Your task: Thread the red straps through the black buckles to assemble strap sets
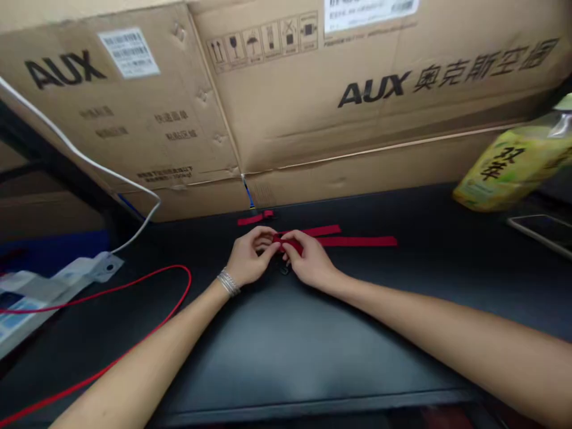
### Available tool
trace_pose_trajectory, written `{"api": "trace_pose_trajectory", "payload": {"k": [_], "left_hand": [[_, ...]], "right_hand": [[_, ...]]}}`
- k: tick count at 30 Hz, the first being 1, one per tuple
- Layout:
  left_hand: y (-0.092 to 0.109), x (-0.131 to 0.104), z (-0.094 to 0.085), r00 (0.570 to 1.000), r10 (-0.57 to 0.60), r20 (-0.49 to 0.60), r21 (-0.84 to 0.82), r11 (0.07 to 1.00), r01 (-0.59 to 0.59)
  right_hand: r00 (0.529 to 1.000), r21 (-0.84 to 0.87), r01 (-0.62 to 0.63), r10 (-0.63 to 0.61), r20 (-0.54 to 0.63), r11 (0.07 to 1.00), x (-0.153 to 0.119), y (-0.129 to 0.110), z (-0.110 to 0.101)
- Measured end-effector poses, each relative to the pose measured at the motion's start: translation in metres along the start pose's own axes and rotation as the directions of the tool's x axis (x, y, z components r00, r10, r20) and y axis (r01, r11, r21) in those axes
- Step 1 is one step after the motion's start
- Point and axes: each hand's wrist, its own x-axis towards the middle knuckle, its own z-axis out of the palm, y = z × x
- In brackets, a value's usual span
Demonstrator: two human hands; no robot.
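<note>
Both my hands meet over the middle of the black table, pinching a red strap. My left hand [254, 256], with a silver bracelet at the wrist, grips the strap between thumb and index finger. My right hand [307, 259] pinches the same red strap [357, 241] close beside it, and its flat end runs out to the right. Just under the fingertips a small dark piece, perhaps a buckle or clip [284, 269], shows; its shape is partly hidden. Behind the hands lies a second short red strap [250, 220] with a small fitting.
A large cardboard box [286, 131] closes off the back of the black table [313, 351]. At the right are a yellow-labelled bottle [509, 164] and a phone [543, 232]. A red cable [179, 304], a white cable [111, 170] and a plastic package [62, 286] lie on the left.
</note>
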Motion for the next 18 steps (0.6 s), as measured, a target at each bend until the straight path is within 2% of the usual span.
{"api": "trace_pose_trajectory", "payload": {"k": [5, 12, 18], "left_hand": [[0.0001, -0.0001, 0.0015, 0.999, -0.036, -0.020, -0.037, 0.999, 0.035], [0.0039, 0.0008, 0.0018, 0.997, -0.066, -0.044, -0.113, 0.992, 0.061], [0.0037, 0.0016, 0.0010, 0.996, -0.079, -0.044, -0.133, 0.988, 0.073]], "right_hand": [[0.999, 0.030, 0.011, -0.010, -0.038, 0.999, 0.0017, 0.0038, 0.0017], [0.993, 0.074, -0.037, 0.045, -0.106, 0.997, 0.0043, 0.0102, 0.0032], [0.994, 0.099, -0.109, 0.112, -0.020, 0.989, 0.0059, 0.0066, 0.0028]]}}
